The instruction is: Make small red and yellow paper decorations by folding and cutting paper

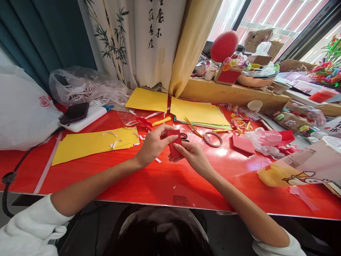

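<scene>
A small red folded paper piece (175, 152) is held up between both hands above the red table (149, 183). My left hand (154, 145) grips its upper left side, thumb across the front. Lower on its right side, my right hand (193, 155) pinches it with the thumb in front; the other fingers are partly hidden behind. Just beyond the hands lie dark-handled scissors (183, 137), mostly covered by the paper and fingers. A roll of tape (213, 139) sits to the right of them. White paper scraps (158, 160) are scattered near my left hand.
Yellow paper strips (80, 144) lie at left, and yellow sheets (198, 111) at the back. A phone (74, 113) and a white plastic bag (23, 110) stand far left. At right are red cards (242, 145), crumpled wrapping and a drink cup in a paper bag (298, 167).
</scene>
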Available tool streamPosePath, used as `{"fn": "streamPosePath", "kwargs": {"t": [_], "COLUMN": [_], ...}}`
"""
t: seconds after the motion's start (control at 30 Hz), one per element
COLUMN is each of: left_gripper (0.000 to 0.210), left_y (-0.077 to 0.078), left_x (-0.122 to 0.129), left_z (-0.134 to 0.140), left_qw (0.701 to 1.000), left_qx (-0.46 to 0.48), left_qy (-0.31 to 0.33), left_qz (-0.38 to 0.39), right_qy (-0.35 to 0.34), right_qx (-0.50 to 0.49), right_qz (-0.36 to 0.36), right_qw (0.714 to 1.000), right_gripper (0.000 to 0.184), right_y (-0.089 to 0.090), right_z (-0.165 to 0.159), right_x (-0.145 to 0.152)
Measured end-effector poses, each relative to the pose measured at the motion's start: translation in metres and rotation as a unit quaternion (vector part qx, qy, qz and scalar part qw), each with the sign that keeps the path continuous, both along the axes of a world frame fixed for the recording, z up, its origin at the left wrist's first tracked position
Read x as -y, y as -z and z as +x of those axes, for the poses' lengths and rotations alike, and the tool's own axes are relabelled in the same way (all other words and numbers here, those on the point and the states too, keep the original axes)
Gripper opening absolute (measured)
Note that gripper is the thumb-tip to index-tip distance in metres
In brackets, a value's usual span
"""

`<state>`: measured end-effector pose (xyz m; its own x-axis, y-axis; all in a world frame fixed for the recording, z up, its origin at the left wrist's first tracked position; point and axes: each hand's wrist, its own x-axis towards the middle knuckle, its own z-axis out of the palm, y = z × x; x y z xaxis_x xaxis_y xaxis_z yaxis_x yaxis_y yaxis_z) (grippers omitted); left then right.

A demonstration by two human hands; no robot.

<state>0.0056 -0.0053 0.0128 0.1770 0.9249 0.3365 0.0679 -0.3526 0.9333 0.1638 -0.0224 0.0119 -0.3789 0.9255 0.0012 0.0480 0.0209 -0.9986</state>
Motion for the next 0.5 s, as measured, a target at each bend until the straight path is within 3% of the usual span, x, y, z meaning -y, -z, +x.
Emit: {"fn": "streamPosePath", "kwargs": {"t": [0.33, 0.5], "left_gripper": [0.025, 0.023], "left_y": [0.0002, -0.0008], "left_x": [0.0010, -0.0018], "left_z": [0.0006, -0.0003], "left_qw": [1.000, 0.999], "left_qx": [-0.005, 0.038], "left_qy": [-0.002, -0.009], "left_qz": [0.003, -0.005], "right_qy": [-0.009, -0.016], "right_qx": [-0.002, -0.015], "right_qz": [-0.001, -0.021], "right_qw": [1.000, 1.000], "right_gripper": [0.044, 0.036], "right_y": [0.0027, -0.0017], "right_z": [0.0006, 0.0025], "right_x": [-0.0004, -0.0017]}}
